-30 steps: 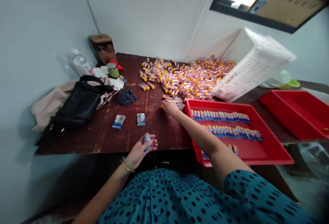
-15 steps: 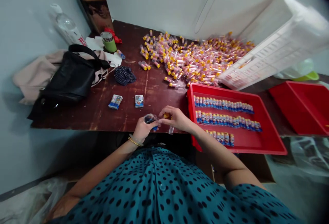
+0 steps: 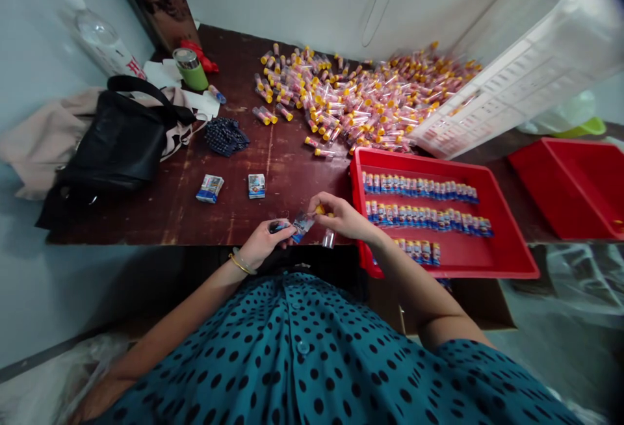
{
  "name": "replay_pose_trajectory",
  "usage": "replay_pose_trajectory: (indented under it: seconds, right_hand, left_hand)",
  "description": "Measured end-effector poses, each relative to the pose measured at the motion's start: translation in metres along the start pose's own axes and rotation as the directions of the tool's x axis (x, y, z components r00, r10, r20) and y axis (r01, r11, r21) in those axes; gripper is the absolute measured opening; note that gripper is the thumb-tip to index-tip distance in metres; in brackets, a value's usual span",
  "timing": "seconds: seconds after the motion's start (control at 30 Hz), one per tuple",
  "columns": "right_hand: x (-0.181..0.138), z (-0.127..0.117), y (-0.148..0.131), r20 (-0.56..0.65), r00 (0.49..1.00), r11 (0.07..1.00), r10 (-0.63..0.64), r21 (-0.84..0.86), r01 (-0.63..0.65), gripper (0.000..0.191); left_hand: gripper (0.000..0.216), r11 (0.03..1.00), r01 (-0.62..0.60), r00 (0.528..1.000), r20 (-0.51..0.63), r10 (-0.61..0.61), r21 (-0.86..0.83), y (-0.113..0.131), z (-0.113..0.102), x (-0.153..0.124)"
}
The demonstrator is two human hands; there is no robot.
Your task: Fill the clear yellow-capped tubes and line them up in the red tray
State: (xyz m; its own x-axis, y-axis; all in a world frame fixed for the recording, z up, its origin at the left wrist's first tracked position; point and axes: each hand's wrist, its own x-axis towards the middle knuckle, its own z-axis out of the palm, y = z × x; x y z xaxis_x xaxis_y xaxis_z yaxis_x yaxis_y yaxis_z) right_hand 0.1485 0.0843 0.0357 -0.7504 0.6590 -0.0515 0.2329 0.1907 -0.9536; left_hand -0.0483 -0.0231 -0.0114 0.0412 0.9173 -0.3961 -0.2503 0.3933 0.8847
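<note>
My left hand [image 3: 263, 241] is closed near the table's front edge, its thumb and fingers pinching a small blue printed label [image 3: 301, 226]. A dark, rounded thing [image 3: 279, 225] also shows in this hand; its kind is unclear. My right hand [image 3: 344, 218] is curled round a clear tube with a yellow cap [image 3: 319, 209], and its fingertips touch the label's far end. The clear end of a tube [image 3: 328, 238] sticks out below the right hand. Two small stacks of similar labels, a left one [image 3: 210, 188] and a right one [image 3: 256, 186], lie on the table beyond my left hand.
Right of my hands, a red tray [image 3: 507, 243] holds rows of labelled tubes. Behind it are a heap of yellow-capped tubes [image 3: 361, 103] and a tilted white crate [image 3: 507, 80]. A black bag [image 3: 121, 139], dark cloth [image 3: 225, 136], green jar [image 3: 192, 71] and bottle [image 3: 102, 38] stand left.
The label has come into clear view, stretched between my hands, which have moved slightly apart. The whole view has shifted a little.
</note>
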Motion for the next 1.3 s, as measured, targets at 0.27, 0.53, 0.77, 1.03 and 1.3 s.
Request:
replay_pose_trajectory:
  seconds: [0.27, 0.53, 0.77, 1.03, 1.3]
  right_hand:
    - [-0.015, -0.034, 0.012, -0.226, 0.953, 0.921, 0.200, 0.376, -0.104, 0.028]
    - [-0.014, -0.029, -0.004, -0.142, 0.975, 0.911, 0.171, 0.401, -0.101, 0.027]
    - [0.000, -0.015, -0.019, -0.066, 0.996, 0.974, 0.061, 0.220, -0.045, 0.023]
    - [-0.002, 0.012, 0.007, -0.256, 0.961, 0.940, 0.104, 0.342, -0.011, 0.028]
    - [-0.046, 0.036, 0.017, -0.402, 0.891, 0.952, 0.210, 0.294, -0.092, 0.028]
  left_hand:
    - [0.033, 0.995, 0.047, 0.998, -0.029, -0.050, -0.082, 0.004, -0.003, 0.000]
    - [0.032, 0.999, 0.040, 0.999, -0.037, -0.040, -0.005, 0.003, -0.003, 0.002]
    - [0.034, 0.986, 0.149, 0.988, 0.048, -0.146, -0.076, 0.005, -0.003, -0.002]
    - [0.030, 0.987, 0.090, 0.991, 0.108, -0.076, -0.131, -0.004, 0.013, -0.002]
    - [0.038, 0.862, 0.366, 0.918, 0.289, -0.272, -0.351, -0.001, 0.027, -0.010]
